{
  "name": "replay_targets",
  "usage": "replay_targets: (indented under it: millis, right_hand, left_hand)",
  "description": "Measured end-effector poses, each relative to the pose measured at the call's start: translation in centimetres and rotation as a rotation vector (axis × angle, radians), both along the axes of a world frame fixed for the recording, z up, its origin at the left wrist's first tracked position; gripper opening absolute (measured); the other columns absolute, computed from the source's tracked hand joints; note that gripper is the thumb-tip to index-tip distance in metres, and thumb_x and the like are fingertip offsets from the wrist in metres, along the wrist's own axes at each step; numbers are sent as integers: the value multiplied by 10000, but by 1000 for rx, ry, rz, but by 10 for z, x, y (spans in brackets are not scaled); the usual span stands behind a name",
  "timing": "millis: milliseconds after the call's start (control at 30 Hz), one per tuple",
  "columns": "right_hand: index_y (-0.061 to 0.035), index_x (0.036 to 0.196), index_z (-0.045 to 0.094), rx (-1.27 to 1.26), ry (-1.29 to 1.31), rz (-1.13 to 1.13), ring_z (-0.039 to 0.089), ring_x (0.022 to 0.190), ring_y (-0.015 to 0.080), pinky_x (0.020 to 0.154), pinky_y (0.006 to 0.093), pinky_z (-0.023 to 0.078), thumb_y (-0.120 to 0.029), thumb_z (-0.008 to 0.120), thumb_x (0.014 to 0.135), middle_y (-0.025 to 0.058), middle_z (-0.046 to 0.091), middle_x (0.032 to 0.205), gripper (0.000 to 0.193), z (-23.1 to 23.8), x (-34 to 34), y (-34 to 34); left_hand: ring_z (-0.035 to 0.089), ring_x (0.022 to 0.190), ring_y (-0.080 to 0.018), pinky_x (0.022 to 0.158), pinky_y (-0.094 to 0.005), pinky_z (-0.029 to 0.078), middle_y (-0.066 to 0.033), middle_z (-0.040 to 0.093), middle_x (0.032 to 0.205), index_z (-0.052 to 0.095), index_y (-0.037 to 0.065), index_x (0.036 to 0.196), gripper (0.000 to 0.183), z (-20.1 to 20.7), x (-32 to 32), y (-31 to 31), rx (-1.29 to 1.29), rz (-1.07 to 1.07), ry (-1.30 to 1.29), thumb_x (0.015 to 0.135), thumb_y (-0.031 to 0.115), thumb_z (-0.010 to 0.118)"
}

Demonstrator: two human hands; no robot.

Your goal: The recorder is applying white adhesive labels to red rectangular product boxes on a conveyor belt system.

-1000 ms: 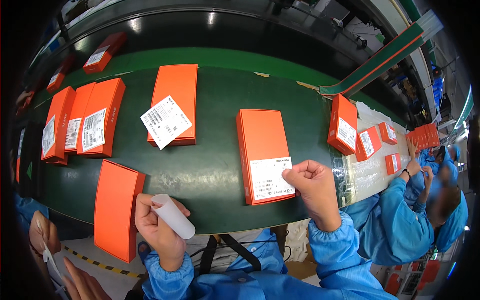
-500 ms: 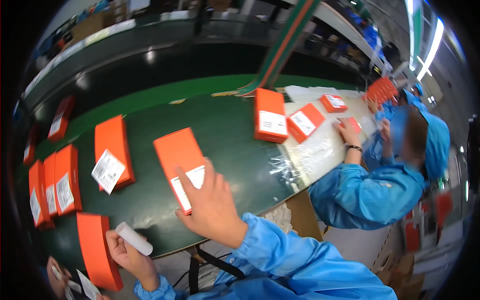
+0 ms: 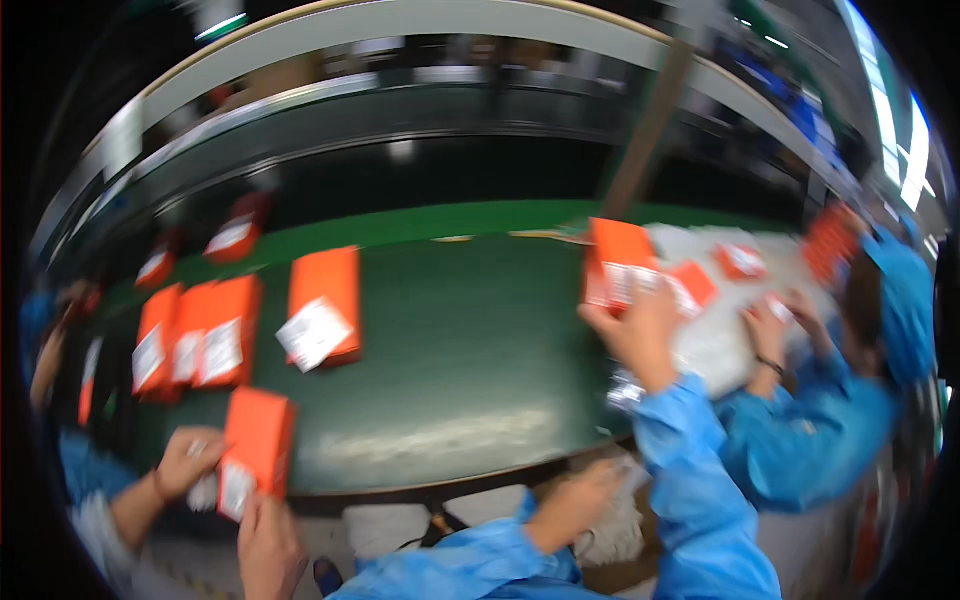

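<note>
My right hand [image 3: 643,330] is on the labelled near end of an orange box [image 3: 620,243] at the right of the green table. Its thumb lies to the left and its fingers curl over the label. Motion blurs my left hand [image 3: 582,503], which is low at the table's near edge, close to crumpled white material [image 3: 612,525]. Whether it holds anything is unclear, and the white roll cannot be made out. To the left lies an orange box [image 3: 326,290] with a tilted white label [image 3: 315,332].
Another person's hands [image 3: 192,458] hold an orange box [image 3: 262,435] at the left front. Several labelled orange boxes [image 3: 228,325] stand behind it. At right, a co-worker in blue [image 3: 815,430] handles a small item beside more orange boxes [image 3: 740,260]. A post [image 3: 650,130] rises behind the table.
The view has swung left. My right hand has gone right from the middle box, which is gone from its former place. My left hand has moved right from the front-left box, its white roll no longer visible.
</note>
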State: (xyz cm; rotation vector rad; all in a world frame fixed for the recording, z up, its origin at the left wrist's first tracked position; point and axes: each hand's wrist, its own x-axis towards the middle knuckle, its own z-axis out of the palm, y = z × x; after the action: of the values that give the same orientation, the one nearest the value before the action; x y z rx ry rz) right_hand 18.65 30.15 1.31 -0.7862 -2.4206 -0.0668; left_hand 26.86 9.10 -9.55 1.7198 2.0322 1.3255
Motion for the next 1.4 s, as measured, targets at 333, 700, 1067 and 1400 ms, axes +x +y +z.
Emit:
replay_targets:
  millis: [333,700,1067,1400]
  right_hand:
    - [-80,1475,352,-684,-191,630,478,1225,461,995,492,435,-587,692,778,314,423,1371,926,17,-165,-235]
    - [-157,1470,409,-266,-310,517,481,1082,424,877,484,416,-383,685,709,312,335,1408,840,-20,-127,-222]
    - [20,1085,619,-780,3,280,567,1031,384,859,495,444,-422,772,766,192,618,1020,565,-20,12,-156]
    - [-25,997,621,-1255,61,822,584,765,63,681,257,477,-108,751,821,18,657,845,233,40,49,-111]
  left_hand:
    - [626,582,-247,524,-336,495,-136,620,707,672,-14,825,65,51,-57,-100,377,569,-161,764,-23,649]
    - [626,624,-155,587,-258,499,-128,633,736,639,-55,898,78,68,-92,-167,438,954,-209,870,-61,566]
    - [550,787,-60,606,-174,432,-48,587,994,536,-4,1160,275,97,-148,-87,392,679,-558,890,-9,589]
    - [592,818,-94,684,-219,487,-62,633,956,565,-11,1063,186,124,-117,-89,189,256,-773,891,11,635]
